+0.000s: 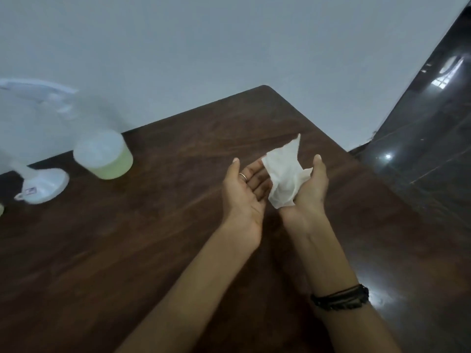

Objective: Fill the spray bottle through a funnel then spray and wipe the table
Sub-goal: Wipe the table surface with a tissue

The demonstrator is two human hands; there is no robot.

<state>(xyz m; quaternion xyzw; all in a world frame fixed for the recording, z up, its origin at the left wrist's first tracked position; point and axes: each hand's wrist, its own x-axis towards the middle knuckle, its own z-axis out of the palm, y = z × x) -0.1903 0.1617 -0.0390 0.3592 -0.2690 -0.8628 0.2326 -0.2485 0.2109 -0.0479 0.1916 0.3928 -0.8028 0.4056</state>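
Spray bottle, the translucent white plastic one with a pale trigger head (33, 110), is sitting at the far-left edge of the dark brown wooden table (153, 250), blurred and only partly in frame; fill level can't be read. Beside it a translucent plastic tub holding yellow-green liquid (103, 155) is standing upright, and a white plastic funnel (43, 186) is lying mouth-down on the tabletop just left of the tub, not in the bottle neck. Judging from that, the filling step is probably over, since the funnel is out and parked. Whether spraying has happened can't be told: no wet sheen or droplets are resolving on the wood. Wiping looks like the step in hand, or just about to start or end, because the crumpled white paper tissue (285, 174) is in the hands and is being held above the table, not touching it. Right hand (309, 184) is turned palm inward, fingers loosely curled round the tissue's lower part with the thumb pointing up and free; its wrist is wearing a black band (340, 296). Left hand (247, 192) is lying palm-up just beside it, fingers relaxed and close together, a thin ring (243, 175) on one finger, fingertips at or under the tissue's edge; actual contact can't be confirmed. Both forearms are reaching forward from the lower right, well apart from the bottle.
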